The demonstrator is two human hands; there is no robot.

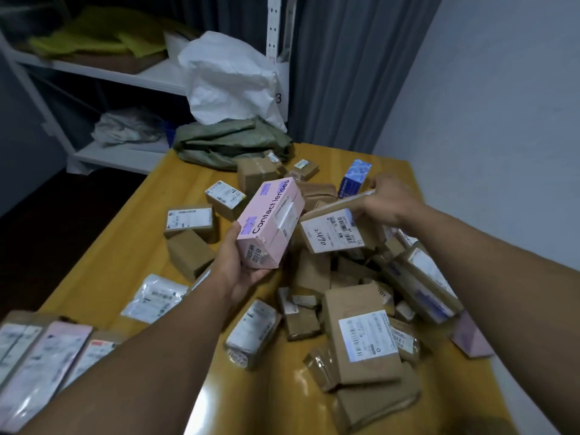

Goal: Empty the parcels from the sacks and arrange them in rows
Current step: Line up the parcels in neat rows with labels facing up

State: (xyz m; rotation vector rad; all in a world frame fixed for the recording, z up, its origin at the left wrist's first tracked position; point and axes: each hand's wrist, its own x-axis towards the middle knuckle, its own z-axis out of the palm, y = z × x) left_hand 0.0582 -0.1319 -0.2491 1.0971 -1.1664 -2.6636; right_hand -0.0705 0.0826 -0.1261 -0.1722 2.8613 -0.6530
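My left hand (233,265) grips a pink box printed "Contact lenses" (271,221), held tilted above the yellow table (125,233). My right hand (387,200) holds a brown cardboard parcel with a white label marked 2470 (334,229), lifted over a heap of several brown parcels (361,309) in the table's middle and right. A row of flat parcels (40,350) lies at the near left edge. An empty green sack (232,142) lies crumpled at the table's far end, with a white sack (229,80) behind it.
A blue box (354,178) stands upright at the far right of the table. Loose labelled parcels (188,219) lie at the left of the heap. White shelving (103,73) stands behind at the left, a grey curtain (345,67) at the back, and a wall on the right.
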